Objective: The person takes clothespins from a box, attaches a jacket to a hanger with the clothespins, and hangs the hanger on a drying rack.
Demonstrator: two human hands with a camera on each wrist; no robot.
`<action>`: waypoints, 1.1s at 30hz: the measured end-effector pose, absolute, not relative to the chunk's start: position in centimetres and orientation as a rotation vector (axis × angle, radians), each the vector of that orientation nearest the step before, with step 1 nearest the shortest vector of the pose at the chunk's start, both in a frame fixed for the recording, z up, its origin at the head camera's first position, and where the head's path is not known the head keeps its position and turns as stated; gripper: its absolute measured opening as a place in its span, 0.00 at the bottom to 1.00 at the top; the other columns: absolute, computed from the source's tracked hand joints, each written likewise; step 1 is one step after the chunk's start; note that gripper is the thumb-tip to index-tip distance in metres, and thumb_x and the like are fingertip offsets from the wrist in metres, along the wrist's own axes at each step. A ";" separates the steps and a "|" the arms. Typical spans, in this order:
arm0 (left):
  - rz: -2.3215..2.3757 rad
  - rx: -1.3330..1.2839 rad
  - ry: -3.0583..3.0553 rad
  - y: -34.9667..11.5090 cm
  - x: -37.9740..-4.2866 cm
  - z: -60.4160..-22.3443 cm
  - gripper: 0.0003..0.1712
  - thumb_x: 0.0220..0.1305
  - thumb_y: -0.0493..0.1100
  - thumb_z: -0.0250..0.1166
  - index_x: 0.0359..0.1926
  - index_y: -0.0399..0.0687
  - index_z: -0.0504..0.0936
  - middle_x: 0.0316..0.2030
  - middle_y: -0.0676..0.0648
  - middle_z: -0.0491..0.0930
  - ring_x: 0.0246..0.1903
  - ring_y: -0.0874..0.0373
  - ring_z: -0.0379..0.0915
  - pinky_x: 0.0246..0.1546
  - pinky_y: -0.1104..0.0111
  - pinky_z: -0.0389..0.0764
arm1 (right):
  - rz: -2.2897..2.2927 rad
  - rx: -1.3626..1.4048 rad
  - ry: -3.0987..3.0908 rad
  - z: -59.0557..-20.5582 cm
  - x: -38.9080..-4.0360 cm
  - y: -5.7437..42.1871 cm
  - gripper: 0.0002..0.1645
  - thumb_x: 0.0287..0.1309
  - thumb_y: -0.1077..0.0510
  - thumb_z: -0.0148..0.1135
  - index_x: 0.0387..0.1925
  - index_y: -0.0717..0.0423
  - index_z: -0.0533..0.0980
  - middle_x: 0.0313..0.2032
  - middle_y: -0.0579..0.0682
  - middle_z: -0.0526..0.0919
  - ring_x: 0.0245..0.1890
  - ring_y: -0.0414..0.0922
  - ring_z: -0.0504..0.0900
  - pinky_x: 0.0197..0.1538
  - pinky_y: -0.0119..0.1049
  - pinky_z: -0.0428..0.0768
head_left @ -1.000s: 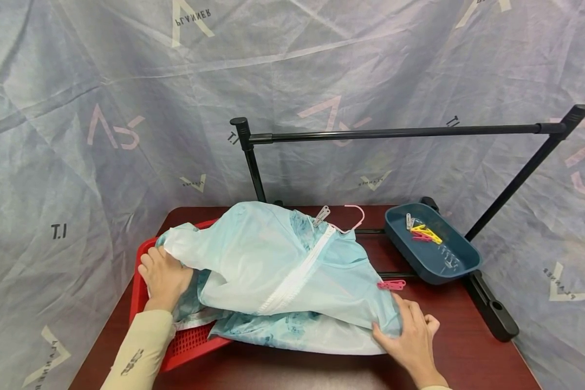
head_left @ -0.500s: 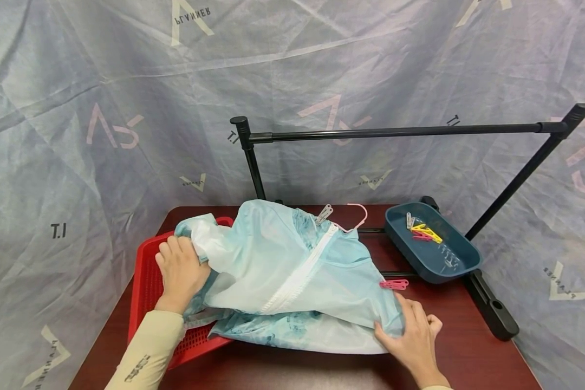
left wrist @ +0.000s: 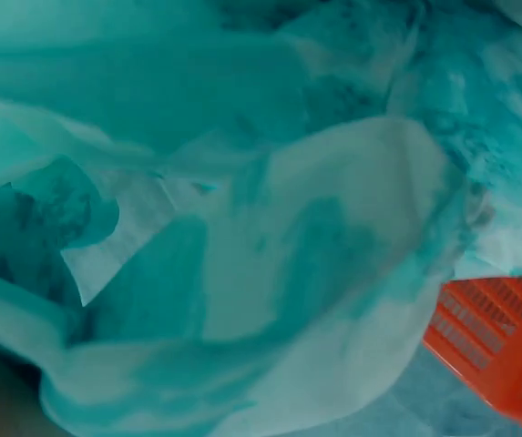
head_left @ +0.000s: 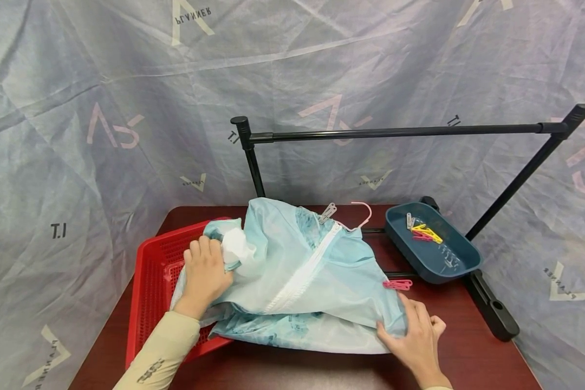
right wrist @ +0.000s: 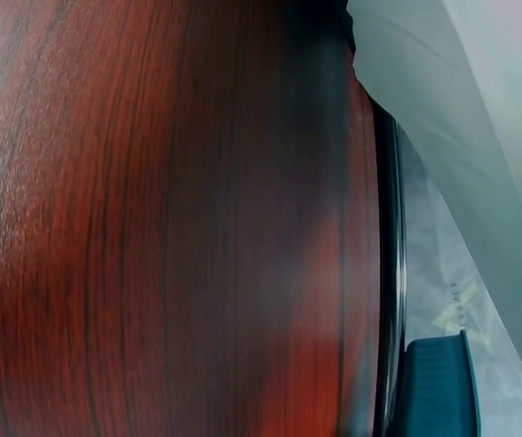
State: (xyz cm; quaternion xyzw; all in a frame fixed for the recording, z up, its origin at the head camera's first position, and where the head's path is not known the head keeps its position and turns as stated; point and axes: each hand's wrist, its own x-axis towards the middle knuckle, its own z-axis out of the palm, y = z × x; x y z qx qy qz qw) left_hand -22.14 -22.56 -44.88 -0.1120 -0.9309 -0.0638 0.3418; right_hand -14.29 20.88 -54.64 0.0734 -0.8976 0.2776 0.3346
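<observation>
A thin pale-blue jacket point(head_left: 283, 254) with a white zip lies bunched over the basket's right side and the table. A pink hanger point(head_left: 362, 215) pokes out at its neck, beside a grey clothespin point(head_left: 328, 212). My left hand point(head_left: 207, 276) grips the jacket's left end, where a sleeve is gathered. At the lower right, my right hand point(head_left: 416, 335) pinches the jacket's edge between thumb and fingers, just below a pink clothespin point(head_left: 397, 285) clipped there. The left wrist view is filled by folds of the jacket point(left wrist: 333, 273); neither wrist view plainly shows fingers.
A red basket point(head_left: 146, 287) stands at the left, partly under the jacket. Behind, a black rack's bar point(head_left: 395, 132) spans above the table point(head_left: 292, 374). A blue tray point(head_left: 455, 271) with yellow, pink and grey clothespins point(head_left: 426, 234) sits at the right by the rack's foot.
My left hand has moved right with the jacket's left end, folding it inward and uncovering more of the red basket. The jacket and my right hand have shifted slightly right.
</observation>
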 end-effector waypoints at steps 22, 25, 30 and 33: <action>-0.027 -0.503 -2.648 -15.8 -22.3 -46.1 0.24 0.38 0.44 0.65 0.36 0.41 0.65 0.37 0.42 0.60 0.36 0.47 0.56 0.34 0.58 0.58 | 0.713 0.083 -2.349 -54.1 -14.1 21.6 0.49 0.30 0.49 0.75 0.58 0.66 0.73 0.40 0.62 0.75 0.39 0.56 0.72 0.39 0.55 0.49; 0.012 -0.505 -2.665 -14.9 -22.3 -46.3 0.26 0.39 0.46 0.66 0.38 0.40 0.65 0.38 0.42 0.60 0.38 0.47 0.56 0.35 0.58 0.58 | 0.723 0.082 -2.331 -54.3 -14.2 21.8 0.49 0.30 0.48 0.75 0.57 0.67 0.73 0.40 0.63 0.75 0.39 0.57 0.72 0.38 0.56 0.49; 0.053 -0.509 -2.655 -13.5 -22.6 -46.6 0.26 0.41 0.48 0.64 0.39 0.39 0.67 0.38 0.42 0.60 0.39 0.47 0.56 0.35 0.58 0.58 | 0.732 0.107 -2.271 -54.4 -14.4 22.1 0.48 0.30 0.46 0.72 0.56 0.68 0.73 0.40 0.64 0.75 0.38 0.58 0.72 0.38 0.56 0.48; 0.063 -0.515 -2.647 -12.7 -22.7 -46.7 0.26 0.42 0.50 0.64 0.39 0.39 0.67 0.37 0.42 0.60 0.39 0.48 0.56 0.36 0.58 0.57 | 0.737 0.107 -2.259 -54.4 -14.4 22.1 0.48 0.32 0.46 0.71 0.57 0.68 0.73 0.40 0.64 0.75 0.38 0.58 0.71 0.38 0.57 0.48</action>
